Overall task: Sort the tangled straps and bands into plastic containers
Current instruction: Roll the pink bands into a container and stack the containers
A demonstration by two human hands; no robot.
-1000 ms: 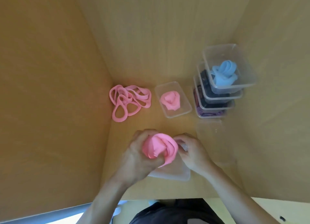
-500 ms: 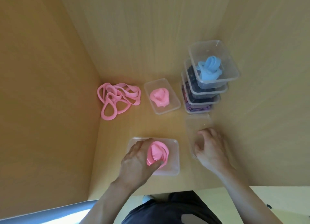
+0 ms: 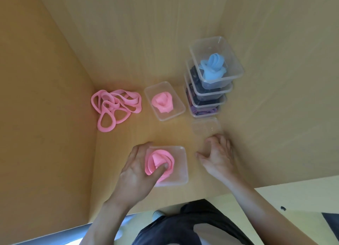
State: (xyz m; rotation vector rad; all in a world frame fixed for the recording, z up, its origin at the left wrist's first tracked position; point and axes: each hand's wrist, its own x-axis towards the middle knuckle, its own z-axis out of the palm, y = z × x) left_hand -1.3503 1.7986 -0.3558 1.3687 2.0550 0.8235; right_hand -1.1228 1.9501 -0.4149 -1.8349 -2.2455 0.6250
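Note:
A rolled pink band (image 3: 159,162) sits in a clear plastic container (image 3: 181,171) near the front edge. My left hand (image 3: 135,171) holds that roll, thumb pressing on its top and fingers curled round its left side. My right hand (image 3: 218,155) rests bent-fingered on a clear lid (image 3: 207,127) to the right, thumb spread toward the lid's left edge. A tangle of loose pink bands (image 3: 115,107) lies at the back left. Another container (image 3: 176,107) behind holds a second pink roll (image 3: 162,101).
At the back right stands a stack of three clear containers (image 3: 236,74): blue bands (image 3: 212,67) on top, dark ones below, purple at the bottom. Wooden walls close in on the left, back and right. The shelf's front edge is just below my wrists.
The pink roll went from both hands down into the near container, with my left hand still on it. My right hand let go and moved right onto the clear lid.

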